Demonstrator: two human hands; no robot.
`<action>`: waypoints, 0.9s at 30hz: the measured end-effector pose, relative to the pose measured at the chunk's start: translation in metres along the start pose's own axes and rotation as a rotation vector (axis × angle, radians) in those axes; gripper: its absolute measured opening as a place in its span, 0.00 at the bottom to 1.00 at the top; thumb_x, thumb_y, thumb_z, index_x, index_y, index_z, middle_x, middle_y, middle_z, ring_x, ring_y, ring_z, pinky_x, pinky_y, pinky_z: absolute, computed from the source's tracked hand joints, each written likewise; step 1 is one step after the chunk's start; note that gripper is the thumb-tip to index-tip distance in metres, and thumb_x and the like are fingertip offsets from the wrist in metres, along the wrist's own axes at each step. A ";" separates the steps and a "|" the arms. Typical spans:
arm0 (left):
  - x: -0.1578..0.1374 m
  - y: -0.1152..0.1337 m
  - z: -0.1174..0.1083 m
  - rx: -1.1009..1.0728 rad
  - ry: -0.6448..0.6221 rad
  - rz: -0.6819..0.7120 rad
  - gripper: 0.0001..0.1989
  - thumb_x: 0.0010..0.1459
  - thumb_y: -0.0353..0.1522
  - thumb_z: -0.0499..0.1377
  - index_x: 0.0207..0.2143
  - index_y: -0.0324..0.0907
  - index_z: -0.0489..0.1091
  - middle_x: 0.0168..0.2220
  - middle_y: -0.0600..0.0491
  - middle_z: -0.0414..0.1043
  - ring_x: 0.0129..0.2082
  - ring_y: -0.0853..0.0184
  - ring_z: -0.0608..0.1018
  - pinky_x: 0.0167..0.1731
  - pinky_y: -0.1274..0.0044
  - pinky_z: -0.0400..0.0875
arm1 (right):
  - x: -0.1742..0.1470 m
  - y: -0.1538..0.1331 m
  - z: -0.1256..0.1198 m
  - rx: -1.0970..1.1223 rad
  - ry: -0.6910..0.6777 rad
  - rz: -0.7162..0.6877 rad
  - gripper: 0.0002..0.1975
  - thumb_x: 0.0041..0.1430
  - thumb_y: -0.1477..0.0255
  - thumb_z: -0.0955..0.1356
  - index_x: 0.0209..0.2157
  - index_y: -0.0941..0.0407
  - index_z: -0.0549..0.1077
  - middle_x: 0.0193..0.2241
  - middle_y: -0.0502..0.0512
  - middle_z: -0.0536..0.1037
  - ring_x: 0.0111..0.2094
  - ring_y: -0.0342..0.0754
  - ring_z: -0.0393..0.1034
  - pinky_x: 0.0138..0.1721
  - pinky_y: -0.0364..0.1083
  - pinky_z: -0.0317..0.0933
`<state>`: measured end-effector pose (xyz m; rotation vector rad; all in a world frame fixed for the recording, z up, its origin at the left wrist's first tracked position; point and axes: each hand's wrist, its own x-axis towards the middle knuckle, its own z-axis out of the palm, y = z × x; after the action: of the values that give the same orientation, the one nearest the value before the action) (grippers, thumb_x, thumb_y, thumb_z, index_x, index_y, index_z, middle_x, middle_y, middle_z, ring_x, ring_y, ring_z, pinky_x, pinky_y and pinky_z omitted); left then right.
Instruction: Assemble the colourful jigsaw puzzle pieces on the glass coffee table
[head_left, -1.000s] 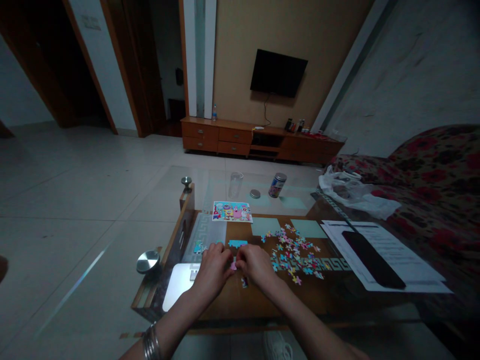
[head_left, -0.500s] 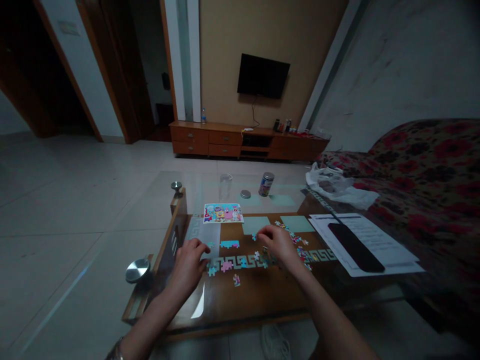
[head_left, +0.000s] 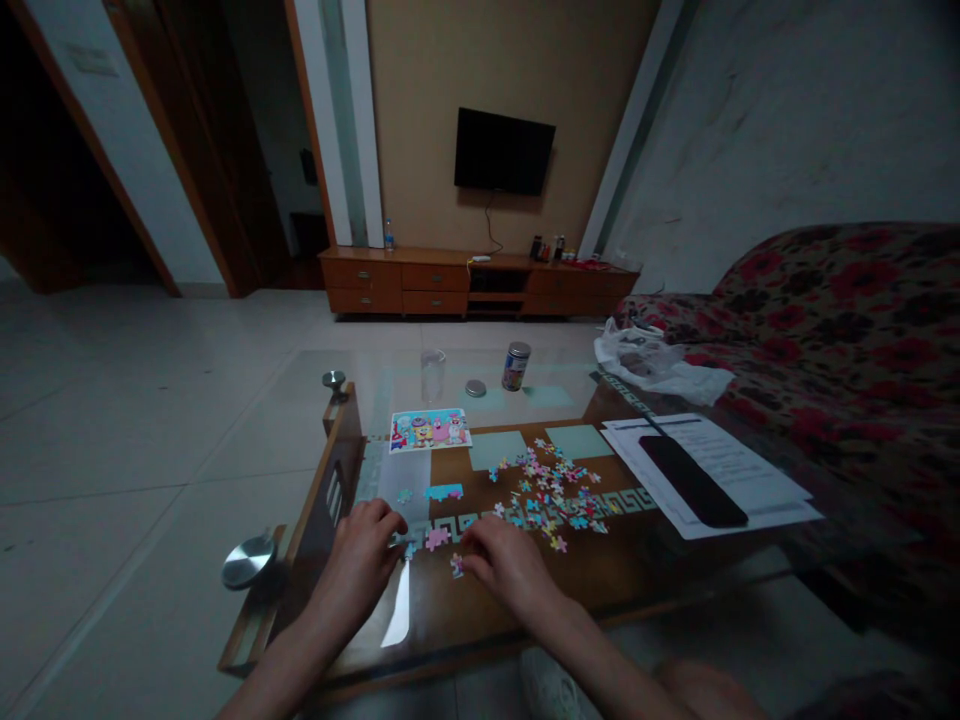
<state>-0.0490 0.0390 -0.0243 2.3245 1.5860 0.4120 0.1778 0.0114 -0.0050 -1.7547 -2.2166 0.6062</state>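
My left hand [head_left: 367, 548] rests at the left of the glass table, fingers curled and a gap between thumb and forefinger. Just past its fingertips lies a light blue puzzle piece [head_left: 409, 550]. My right hand [head_left: 506, 562] is low over the table, thumb and forefinger slightly apart. Its thumb tip is at a small multicoloured puzzle piece [head_left: 457, 567]; a firm grip does not show. Between the hands lies a pink joined puzzle section [head_left: 437, 539]. Farther back are a joined blue strip [head_left: 444, 492] and a cartoon picture card [head_left: 431, 430].
Many loose puzzle pieces [head_left: 555, 490] are spread right of centre. Behind them stand a clear glass [head_left: 433, 376], a round lid [head_left: 475, 388] and a printed tin [head_left: 516, 367]. Papers [head_left: 705, 460] with a black phone-like slab [head_left: 694, 482] and a white plastic bag [head_left: 660, 365] lie right.
My right hand has come left and nearer, from the loose pieces to the small multicoloured piece, uncovering the pile. My left hand stays near the light blue piece. The view has shifted slightly.
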 end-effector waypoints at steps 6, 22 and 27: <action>-0.003 0.009 0.007 0.007 -0.028 0.026 0.10 0.53 0.25 0.55 0.36 0.44 0.71 0.40 0.51 0.70 0.44 0.58 0.70 0.40 0.70 0.61 | -0.004 -0.017 0.005 -0.089 -0.053 0.024 0.07 0.55 0.73 0.70 0.38 0.57 0.76 0.41 0.57 0.76 0.42 0.52 0.71 0.41 0.45 0.60; 0.000 0.006 0.021 -0.036 0.084 0.110 0.08 0.58 0.30 0.52 0.34 0.45 0.71 0.37 0.50 0.70 0.40 0.58 0.70 0.39 0.70 0.62 | 0.037 0.103 -0.082 -0.201 0.324 0.378 0.12 0.56 0.82 0.63 0.34 0.59 0.78 0.38 0.61 0.78 0.42 0.50 0.70 0.41 0.44 0.56; 0.000 0.006 0.020 -0.043 0.107 0.122 0.09 0.59 0.30 0.50 0.33 0.45 0.71 0.36 0.50 0.70 0.39 0.58 0.70 0.38 0.69 0.62 | 0.049 0.113 -0.074 -0.231 0.289 0.397 0.09 0.56 0.77 0.65 0.32 0.56 0.78 0.36 0.57 0.79 0.40 0.49 0.71 0.37 0.43 0.56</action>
<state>-0.0364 0.0358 -0.0400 2.4103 1.4708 0.6021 0.2961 0.0921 0.0044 -2.2602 -1.8143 0.1529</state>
